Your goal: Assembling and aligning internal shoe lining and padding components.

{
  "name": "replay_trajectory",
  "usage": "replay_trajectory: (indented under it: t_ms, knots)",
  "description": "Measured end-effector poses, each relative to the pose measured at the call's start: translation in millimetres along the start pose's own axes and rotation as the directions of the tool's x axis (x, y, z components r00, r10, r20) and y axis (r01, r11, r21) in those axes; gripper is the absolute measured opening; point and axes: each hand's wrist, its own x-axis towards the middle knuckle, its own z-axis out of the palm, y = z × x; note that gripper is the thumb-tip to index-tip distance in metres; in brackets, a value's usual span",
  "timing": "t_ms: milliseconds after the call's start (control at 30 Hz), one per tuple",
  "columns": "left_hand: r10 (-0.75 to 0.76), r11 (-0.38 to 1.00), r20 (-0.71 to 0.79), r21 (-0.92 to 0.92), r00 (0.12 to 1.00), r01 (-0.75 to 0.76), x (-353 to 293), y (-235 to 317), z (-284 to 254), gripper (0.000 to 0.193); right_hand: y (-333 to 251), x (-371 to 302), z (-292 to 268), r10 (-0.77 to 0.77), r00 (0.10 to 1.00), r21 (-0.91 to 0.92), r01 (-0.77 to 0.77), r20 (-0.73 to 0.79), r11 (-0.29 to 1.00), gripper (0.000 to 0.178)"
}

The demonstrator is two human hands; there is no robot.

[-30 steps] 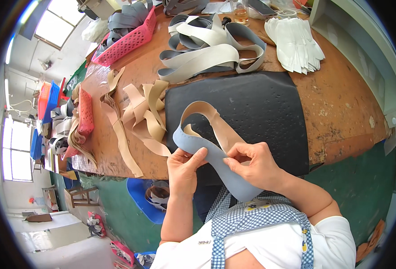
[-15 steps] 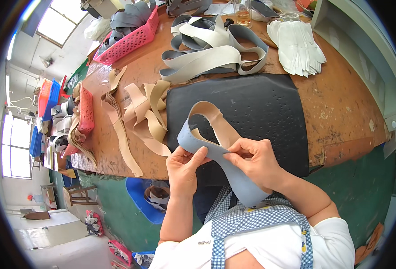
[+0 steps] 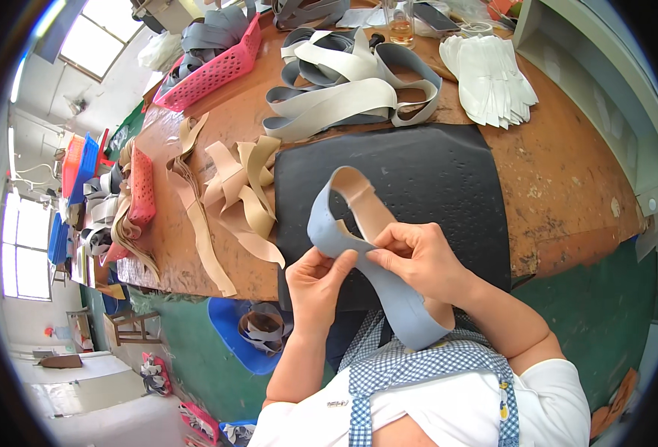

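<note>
Between my hands is a looped strip (image 3: pixel 401 304), light blue on one face and tan on the other, raised above a black mat (image 3: pixel 448 179). My left hand (image 3: pixel 315 287) pinches its edge between thumb and fingers. Close beside it, my right hand (image 3: pixel 422 261) pinches the strip too, thumb against the blue face. One end of the loop curls up over the mat; the other hangs down in front of my checked apron. Tan strips (image 3: pixel 247 190) lie in a loose pile left of the mat. Beyond the mat is a heap of grey and cream strips (image 3: pixel 336 104).
A pink basket (image 3: pixel 217 71) of grey strips stands at the far left, a red basket (image 3: pixel 142 186) at the left edge. White strips (image 3: pixel 489 82) are fanned out at the far right, near a glass (image 3: pixel 401 30) and a phone (image 3: pixel 437 16). A blue tub (image 3: pixel 232 339) sits below the table.
My left hand has shifted slightly right, closer to my right hand. The strip's upper loop has moved right and narrowed, and more tan shows at its lower end.
</note>
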Motion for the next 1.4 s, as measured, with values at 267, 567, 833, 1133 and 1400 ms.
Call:
replay_trajectory:
  t_ms: [267,567,833,1133,1400]
  knots:
    - [-0.028,0.997,-0.044,-0.077,0.999,0.025,12.4,6.7,-8.9,0.012,-2.1,-5.7,2.0,0.060,0.998,0.031,-0.060,0.004,0.998,0.009]
    - [-0.080,0.992,-0.001,-0.095,0.997,0.080,16.6,1.7,-15.4,0.015,-0.8,-7.1,5.5,0.057,0.998,0.006,-0.057,0.018,0.998,0.007]
    - [-0.166,0.976,0.555,-0.028,0.815,0.218,-15.0,24.1,31.3,0.049,-23.3,18.4,-4.8,-0.090,0.973,0.479,0.183,-0.210,0.859,0.026]
    - [0.438,-0.197,0.719,0.662,0.539,-0.723,40.6,69.7,21.0,0.050,-3.8,-2.3,-72.1,-0.193,0.946,0.739,0.325,-0.262,0.590,0.047]
    - [0.023,-0.204,0.814,0.573,0.581,-0.794,-3.7,-8.1,26.5,0.056,23.2,-74.7,-69.0,-0.689,0.656,-0.645,0.388,-0.309,0.658,0.043]
